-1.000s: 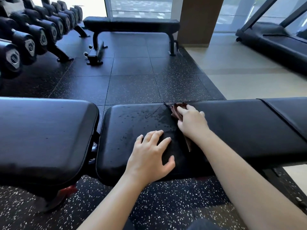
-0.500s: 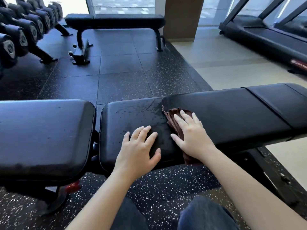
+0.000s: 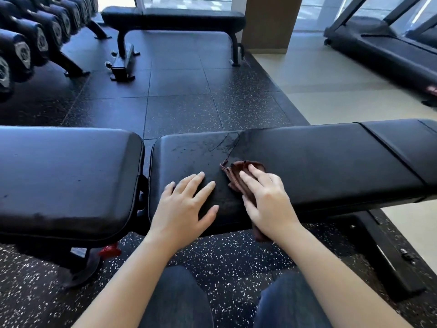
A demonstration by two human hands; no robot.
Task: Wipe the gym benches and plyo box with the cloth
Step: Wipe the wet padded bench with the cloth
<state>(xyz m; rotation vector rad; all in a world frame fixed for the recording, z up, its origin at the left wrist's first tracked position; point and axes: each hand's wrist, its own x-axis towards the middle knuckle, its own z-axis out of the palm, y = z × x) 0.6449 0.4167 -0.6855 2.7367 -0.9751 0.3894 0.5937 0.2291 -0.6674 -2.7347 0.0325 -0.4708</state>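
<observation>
A long black padded gym bench (image 3: 319,162) runs across the view in front of me, with a wet, streaked patch on its left part. My right hand (image 3: 267,202) presses a crumpled brown cloth (image 3: 238,172) flat onto the pad near its front edge; part of the cloth hangs down below my wrist. My left hand (image 3: 184,207) rests flat on the same pad just left of the cloth, fingers spread and straight. A second black pad (image 3: 66,176) lies to the left, separated by a narrow gap.
Another flat bench (image 3: 175,17) stands at the far side of the black rubber floor. A dumbbell rack (image 3: 35,39) lines the left edge. A treadmill (image 3: 383,48) sits on pale flooring at the right. My knees in jeans (image 3: 179,301) are below the bench.
My right hand has dragged the cloth from the bench's far edge towards the near edge. The left hand stayed flat on the pad. The camera tilted downward.
</observation>
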